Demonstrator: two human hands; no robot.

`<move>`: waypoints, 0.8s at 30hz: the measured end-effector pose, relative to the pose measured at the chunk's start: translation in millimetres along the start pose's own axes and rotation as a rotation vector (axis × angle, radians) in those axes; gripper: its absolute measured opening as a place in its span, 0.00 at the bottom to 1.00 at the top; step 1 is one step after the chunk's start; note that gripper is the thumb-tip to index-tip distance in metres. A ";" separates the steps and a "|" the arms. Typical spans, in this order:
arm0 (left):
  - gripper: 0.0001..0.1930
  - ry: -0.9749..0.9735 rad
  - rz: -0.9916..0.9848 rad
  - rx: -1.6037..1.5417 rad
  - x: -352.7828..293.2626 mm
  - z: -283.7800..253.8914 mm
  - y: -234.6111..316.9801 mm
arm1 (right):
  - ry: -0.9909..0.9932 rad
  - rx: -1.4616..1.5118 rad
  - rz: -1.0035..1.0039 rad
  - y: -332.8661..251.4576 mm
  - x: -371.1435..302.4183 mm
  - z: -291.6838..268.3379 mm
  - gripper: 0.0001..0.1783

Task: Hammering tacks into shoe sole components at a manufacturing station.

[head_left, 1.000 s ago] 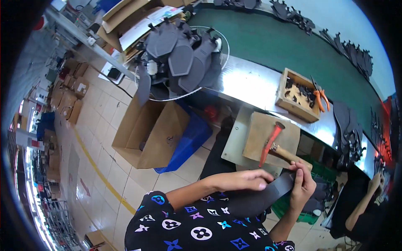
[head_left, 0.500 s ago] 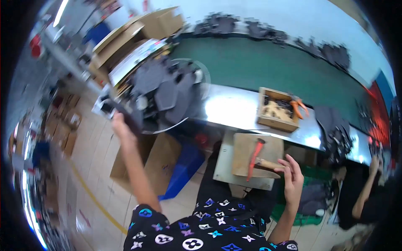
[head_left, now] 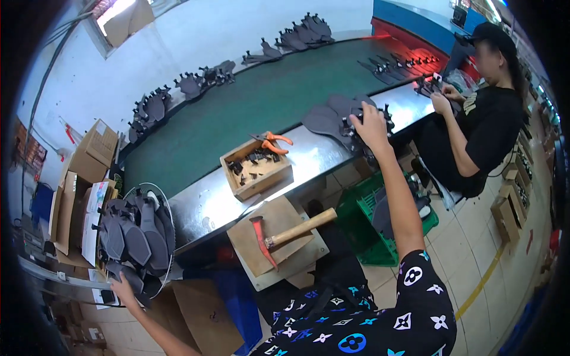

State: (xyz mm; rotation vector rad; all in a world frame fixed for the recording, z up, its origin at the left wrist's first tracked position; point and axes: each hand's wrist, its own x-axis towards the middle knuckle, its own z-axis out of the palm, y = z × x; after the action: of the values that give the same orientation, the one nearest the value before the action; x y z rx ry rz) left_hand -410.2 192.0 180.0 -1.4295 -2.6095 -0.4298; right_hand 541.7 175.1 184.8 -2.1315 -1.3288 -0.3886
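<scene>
At the left, my left hand (head_left: 123, 292) is closed on the edge of a dark grey sandal sole (head_left: 129, 277) at the side of a round wire basket (head_left: 173, 237). More grey soles (head_left: 135, 242) fill that basket. My right arm stretches forward over the metal table edge. My right hand (head_left: 372, 129), fingers spread and curved, reaches over a pile of grey soles (head_left: 329, 121) with black fittings; whether it touches them I cannot make out. Between my arms, a hammer (head_left: 291, 232) with a red head and wooden handle lies on a tan board (head_left: 243, 234).
A wooden box (head_left: 261, 188) holds small black parts, with orange-handled pliers (head_left: 273, 142) on its rim. Behind runs a green belt (head_left: 237, 118) lined with soles. A co-worker (head_left: 475, 118) handles dark pieces at the right. A green crate (head_left: 380, 258) and cardboard boxes (head_left: 74, 213) stand around.
The view has swung to the right. My right hand has gone from beside the hammer handle to the pile of soles on the table. My left hand stays by the basket.
</scene>
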 end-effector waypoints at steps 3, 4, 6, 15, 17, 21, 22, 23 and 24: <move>0.34 0.383 0.120 0.065 -51.7 -23.7 34.8 | -0.214 -0.288 -0.179 -23.6 26.0 -8.3 0.25; 0.33 0.353 0.118 0.041 -74.6 -49.4 69.2 | -0.336 -0.454 -0.290 -20.6 32.3 -6.8 0.23; 0.27 0.460 0.165 0.025 -98.6 -78.7 87.4 | -0.370 -0.324 -0.263 -19.1 49.9 13.3 0.19; 0.41 0.124 0.958 -0.857 -298.3 -143.0 343.1 | -0.957 1.680 0.135 -257.4 -77.7 -90.2 0.16; 0.44 0.119 1.005 -0.982 -307.6 -110.5 352.4 | -1.442 1.757 -0.079 -287.2 -112.1 -137.8 0.21; 0.19 0.442 1.068 -0.791 -300.8 -135.3 323.4 | -1.043 1.321 -0.719 -277.6 -125.7 -124.5 0.38; 0.18 0.291 0.914 -0.928 -305.3 -131.1 316.3 | -0.640 1.063 -0.924 -266.5 -130.6 -101.1 0.52; 0.23 0.095 0.703 -1.366 -314.3 -133.0 322.8 | -0.507 0.842 -0.924 -247.8 -137.8 -76.5 0.59; 0.26 -0.066 0.558 -1.495 -321.6 -138.4 325.0 | -0.480 0.640 -0.989 -219.3 -142.8 -58.5 0.63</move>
State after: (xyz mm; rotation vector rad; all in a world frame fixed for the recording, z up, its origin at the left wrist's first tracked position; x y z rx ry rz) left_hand 34.6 56.4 289.8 -2.2707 -1.4893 -2.4686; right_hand 285.3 108.5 226.8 -0.9524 -2.3430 0.1983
